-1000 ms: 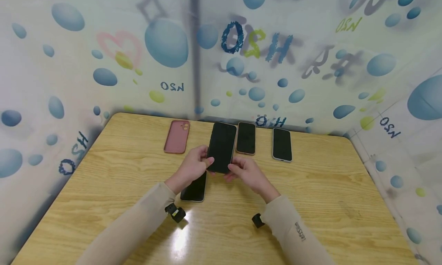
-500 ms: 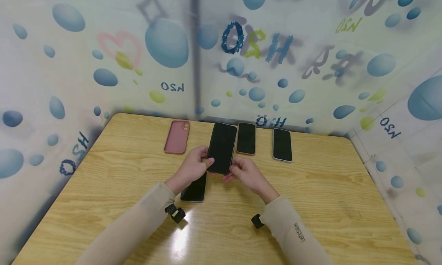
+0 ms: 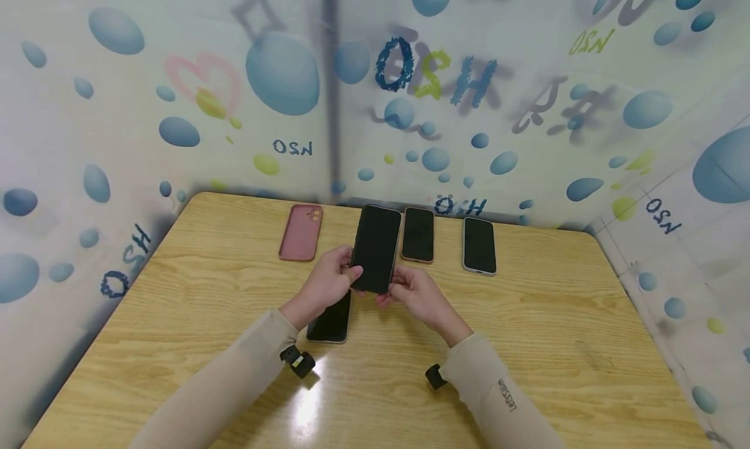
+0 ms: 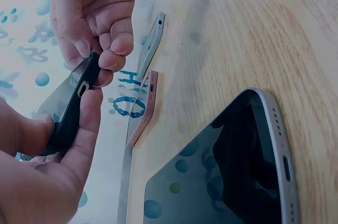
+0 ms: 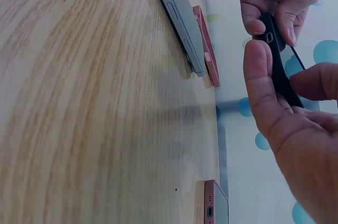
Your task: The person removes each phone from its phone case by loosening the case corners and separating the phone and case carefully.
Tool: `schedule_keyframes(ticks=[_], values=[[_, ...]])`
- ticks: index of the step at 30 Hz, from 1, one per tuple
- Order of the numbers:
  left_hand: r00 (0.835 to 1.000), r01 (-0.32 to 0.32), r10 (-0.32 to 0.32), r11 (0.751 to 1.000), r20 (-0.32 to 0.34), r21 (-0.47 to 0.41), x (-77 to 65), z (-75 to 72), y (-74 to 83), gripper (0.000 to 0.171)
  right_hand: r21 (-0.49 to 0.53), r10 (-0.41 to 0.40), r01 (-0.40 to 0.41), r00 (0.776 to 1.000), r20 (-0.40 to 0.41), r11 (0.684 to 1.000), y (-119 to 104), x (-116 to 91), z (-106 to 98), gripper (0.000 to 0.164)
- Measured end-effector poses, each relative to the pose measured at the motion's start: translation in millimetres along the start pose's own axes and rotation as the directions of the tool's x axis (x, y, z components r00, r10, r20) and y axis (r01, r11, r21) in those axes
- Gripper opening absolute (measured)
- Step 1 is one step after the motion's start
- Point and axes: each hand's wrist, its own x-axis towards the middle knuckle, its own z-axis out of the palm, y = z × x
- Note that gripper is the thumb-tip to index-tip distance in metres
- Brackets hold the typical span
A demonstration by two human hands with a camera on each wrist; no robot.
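Note:
My left hand (image 3: 329, 281) grips a smartphone in a black case (image 3: 377, 248) by its left edge, thumb over the front and fingers behind. At the lower right corner my right hand (image 3: 417, 294) pinches the case between thumb and fingers. Both wrist views show the case's bottom edge with its port cutout, held above the table between the left hand (image 4: 58, 166) and the right hand (image 4: 100, 18). Below my left hand lies another phone with a light frame (image 3: 331, 322), partly covered by that hand.
On the wooden table (image 3: 527, 345), a pink phone case (image 3: 301, 233) lies at the back left. A phone with a pink edge (image 3: 418, 234) and one with a pale edge (image 3: 479, 245) lie to the right. A patterned wall sheet (image 3: 375, 143) stands behind the table.
The right thumb has slid from the phone's front toward its lower right edge. The phone has tipped very slightly, while the left hand keeps its grip.

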Motion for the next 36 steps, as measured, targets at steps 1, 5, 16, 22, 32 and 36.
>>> schedule_keyframes(ticks=[1,5,16,22,32,36], values=[[1.0,0.002,-0.002,1.0,0.002,-0.013,0.0,0.0,-0.1,0.009,-0.005,0.003,-0.003,1.0,-0.004,1.0,-0.4,-0.1,0.5,0.039],[1.0,-0.005,0.005,0.999,0.003,-0.045,-0.6,0.4,-0.3,0.011,-0.028,0.014,-0.015,0.999,-0.03,0.999,0.2,0.6,2.9,0.038],[0.999,-0.035,0.034,0.999,-0.035,-0.019,-0.1,5.3,-0.4,0.012,-0.071,0.032,-0.042,0.991,-0.131,0.997,0.4,2.2,9.5,0.034],[0.998,-0.033,0.034,0.999,-0.052,0.018,-0.8,6.0,-0.4,0.011,-0.05,0.049,-0.056,0.989,-0.14,0.997,1.4,3.6,9.6,0.035],[0.999,0.015,-0.019,0.994,-0.029,-0.11,0.6,4.2,0.5,0.016,-0.014,0.012,-0.014,0.994,-0.105,1.0,3.2,3.4,6.3,0.041],[0.998,0.054,-0.057,0.983,-0.011,-0.174,1.1,3.0,2.3,0.017,-0.015,-0.013,0.012,0.996,-0.084,1.0,3.0,2.8,4.2,0.043]])
